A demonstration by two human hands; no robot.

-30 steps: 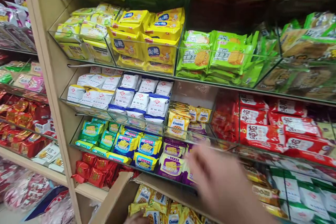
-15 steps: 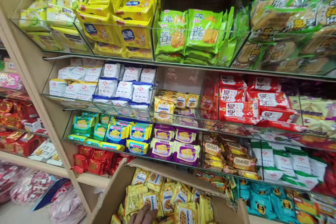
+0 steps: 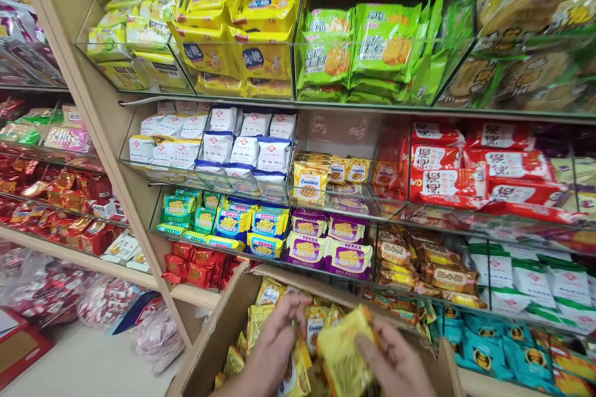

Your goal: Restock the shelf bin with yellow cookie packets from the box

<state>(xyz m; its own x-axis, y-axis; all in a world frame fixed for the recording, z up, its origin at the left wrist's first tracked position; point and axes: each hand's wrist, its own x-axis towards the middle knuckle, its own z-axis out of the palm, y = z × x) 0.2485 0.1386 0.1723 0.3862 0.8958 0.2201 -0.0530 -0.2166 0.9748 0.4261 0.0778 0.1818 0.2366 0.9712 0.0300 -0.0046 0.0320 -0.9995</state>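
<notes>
A cardboard box (image 3: 209,338) at the bottom of the view holds many yellow cookie packets (image 3: 315,326). My right hand (image 3: 395,356) pinches one yellow cookie packet (image 3: 347,350) above the box, its thumb across the front and its printed back facing me; this packet is slightly blurred. Just left of it, my left hand (image 3: 274,347) is over the box with its fingers curled in. Another cookie packet (image 3: 297,372) hangs tilted against its palm side and appears gripped; the thumb is partly hidden.
Behind the box rise shelves with clear-walled bins (image 3: 298,189). A middle bin has a row of yellow cookie packets (image 3: 310,183) at its left. Purple soda biscuits (image 3: 349,257) sit below, red packs (image 3: 447,183) to the right. A wooden upright (image 3: 93,118) stands left.
Both hands are now in view over the box, the right with a cookie packet raised; earlier only one hand's fingertips showed on the packets. The view has shifted left, so the shelves appear further right.
</notes>
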